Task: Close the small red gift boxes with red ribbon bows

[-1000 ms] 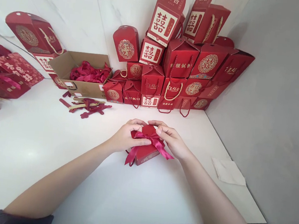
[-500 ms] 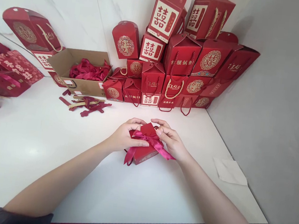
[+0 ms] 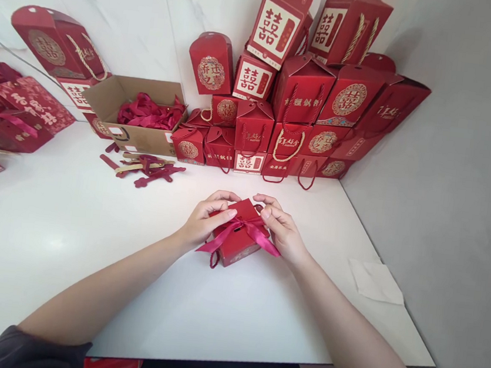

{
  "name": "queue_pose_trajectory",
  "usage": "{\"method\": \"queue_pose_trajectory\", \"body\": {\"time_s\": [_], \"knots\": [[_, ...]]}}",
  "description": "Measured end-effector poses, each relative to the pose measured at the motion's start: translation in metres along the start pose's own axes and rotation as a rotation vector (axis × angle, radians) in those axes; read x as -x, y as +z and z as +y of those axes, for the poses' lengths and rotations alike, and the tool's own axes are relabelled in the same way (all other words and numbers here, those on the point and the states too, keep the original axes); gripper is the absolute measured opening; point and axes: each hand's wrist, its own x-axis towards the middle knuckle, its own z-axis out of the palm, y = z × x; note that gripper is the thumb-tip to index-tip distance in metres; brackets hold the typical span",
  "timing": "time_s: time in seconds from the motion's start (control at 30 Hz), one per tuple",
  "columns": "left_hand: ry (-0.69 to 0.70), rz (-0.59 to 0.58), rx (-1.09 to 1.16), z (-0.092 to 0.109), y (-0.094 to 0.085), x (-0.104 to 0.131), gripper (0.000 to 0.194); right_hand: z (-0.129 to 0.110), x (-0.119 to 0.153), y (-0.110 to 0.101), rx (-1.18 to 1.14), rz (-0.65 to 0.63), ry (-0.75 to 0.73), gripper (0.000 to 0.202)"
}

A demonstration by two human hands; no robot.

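A small red gift box (image 3: 241,253) lies on the white table in front of me, with a magenta ribbon (image 3: 265,241) tied across its top and both ribbon tails hanging towards me. My left hand (image 3: 206,218) grips the box's left side, thumb lying on top near the knot. At the far right corner my right hand (image 3: 282,229) holds the box, its thumb and fingers bent close to the ribbon and a dark loop there; the exact contact is partly hidden. A dark red cord handle (image 3: 214,258) sticks out at the box's lower left.
Stacked red gift boxes (image 3: 254,126) line the back wall. Left of them stands a cardboard box (image 3: 144,142) holding magenta ribbons (image 3: 150,111), with a pile of red and gold strips (image 3: 145,166) before it. More red boxes (image 3: 22,117) sit far left; white paper (image 3: 376,281) lies right.
My left thumb has moved up and away from the bow's near side. The left ribbon tail now spreads further left, and the right tail has shifted slightly. The box stays in nearly the same place.
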Motion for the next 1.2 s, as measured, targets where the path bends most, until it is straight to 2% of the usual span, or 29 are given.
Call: {"method": "queue_pose_trajectory", "body": {"time_s": [0.23, 0.43, 0.67, 0.77, 0.9, 1.0, 1.1, 1.2], "knots": [[-0.025, 0.116, 0.123, -0.005, 0.006, 0.000, 0.044, 0.012, -0.003, -0.003, -0.058, 0.007, -0.029, 0.039], [-0.034, 0.147, 0.181, -0.006, 0.006, 0.001, 0.042, 0.012, -0.004, -0.004, -0.049, 0.018, -0.012, 0.043], [0.002, 0.022, -0.248, 0.015, -0.001, -0.007, 0.041, -0.014, -0.002, 0.006, 0.006, -0.063, -0.002, 0.043], [0.013, -0.032, -0.371, 0.022, -0.003, -0.009, 0.038, -0.014, -0.006, 0.010, -0.108, -0.014, 0.037, 0.045], [0.008, -0.125, -0.353, 0.023, -0.008, -0.010, 0.034, 0.001, -0.015, 0.012, -0.271, 0.097, 0.174, 0.049], [-0.050, -0.234, -0.266, 0.022, -0.015, -0.014, 0.035, 0.008, -0.017, 0.010, -0.256, 0.142, 0.198, 0.040], [-0.165, -0.349, -0.109, 0.021, -0.022, -0.020, 0.038, -0.001, -0.012, 0.007, -0.132, 0.252, 0.064, 0.029], [-0.224, -0.387, -0.046, 0.023, -0.026, -0.023, 0.037, -0.020, -0.003, 0.007, 0.118, 0.333, -0.122, 0.023]]}}
